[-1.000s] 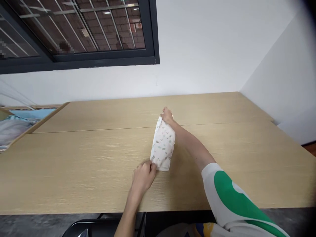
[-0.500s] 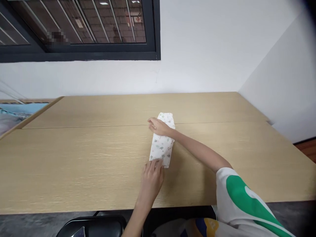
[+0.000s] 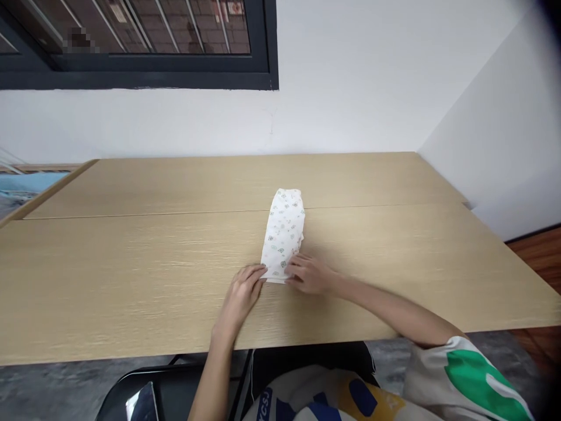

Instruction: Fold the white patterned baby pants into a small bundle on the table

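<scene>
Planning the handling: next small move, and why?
Probably fold the near end of the white printed cloth over toward the far end: the left hand and right hand both sit at that end, and the cloth lies flat and long on the wooden table.

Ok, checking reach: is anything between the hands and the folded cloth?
Nothing visible: the left hand and right hand both touch the near end of the folded printed cloth, which lies on the wooden tabletop.
</scene>
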`<state>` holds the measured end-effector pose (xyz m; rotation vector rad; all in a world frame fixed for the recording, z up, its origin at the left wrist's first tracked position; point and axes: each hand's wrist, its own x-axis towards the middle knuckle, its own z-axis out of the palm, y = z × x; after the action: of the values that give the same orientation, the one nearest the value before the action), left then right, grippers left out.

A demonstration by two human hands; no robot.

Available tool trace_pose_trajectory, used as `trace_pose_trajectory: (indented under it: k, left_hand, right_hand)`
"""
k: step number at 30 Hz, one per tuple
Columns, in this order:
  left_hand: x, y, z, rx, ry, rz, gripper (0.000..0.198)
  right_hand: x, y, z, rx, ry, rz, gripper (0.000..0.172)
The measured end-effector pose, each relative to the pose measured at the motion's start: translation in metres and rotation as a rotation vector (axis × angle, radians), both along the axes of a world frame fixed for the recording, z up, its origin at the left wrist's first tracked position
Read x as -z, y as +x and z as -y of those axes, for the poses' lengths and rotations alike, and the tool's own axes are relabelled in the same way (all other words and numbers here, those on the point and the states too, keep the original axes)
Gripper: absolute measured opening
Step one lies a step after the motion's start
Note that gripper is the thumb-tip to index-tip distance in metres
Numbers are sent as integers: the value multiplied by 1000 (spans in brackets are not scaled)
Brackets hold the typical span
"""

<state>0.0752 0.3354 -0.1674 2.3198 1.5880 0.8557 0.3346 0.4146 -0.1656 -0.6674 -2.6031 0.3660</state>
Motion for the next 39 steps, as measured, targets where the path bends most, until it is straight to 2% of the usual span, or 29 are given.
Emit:
trace_pose_trajectory:
  k: [4, 11, 15, 19, 23, 27, 30, 32, 34, 39]
  left_hand:
    - [3, 0, -3, 7, 32, -53, 27]
    - [5, 1, -3, 20, 69, -84, 34]
    - [-2, 3, 2, 5, 77, -118, 40]
    - [-7, 6, 10, -24, 110, -197, 42]
    - [-7, 16, 21, -81, 118, -290, 37]
    - [-7, 50, 35, -192, 95, -314, 40]
    - [-4, 81, 45, -257, 53, -356, 47]
    - [1, 95, 50, -288, 19, -400, 50]
    - [6, 100, 53, -302, -4, -424, 54]
    - [13, 98, 56, -323, 1, -416, 56]
  right_hand:
    - [5, -7, 21, 51, 47, 29, 23]
    - [2, -7, 12, 106, -252, -167, 19]
    - [-7, -7, 13, 139, -311, -208, 17]
    - [-14, -5, 23, 128, -203, -202, 17]
    - [-18, -2, 30, 116, -56, -47, 19]
    - [-32, -10, 18, 20, 5, -32, 23]
    - [-38, -27, 3, -151, 39, -92, 38]
    - [-32, -38, -6, -263, 62, -68, 46]
    - [-19, -46, -14, -319, 75, -15, 50]
    - [14, -48, -40, -313, 138, 90, 55]
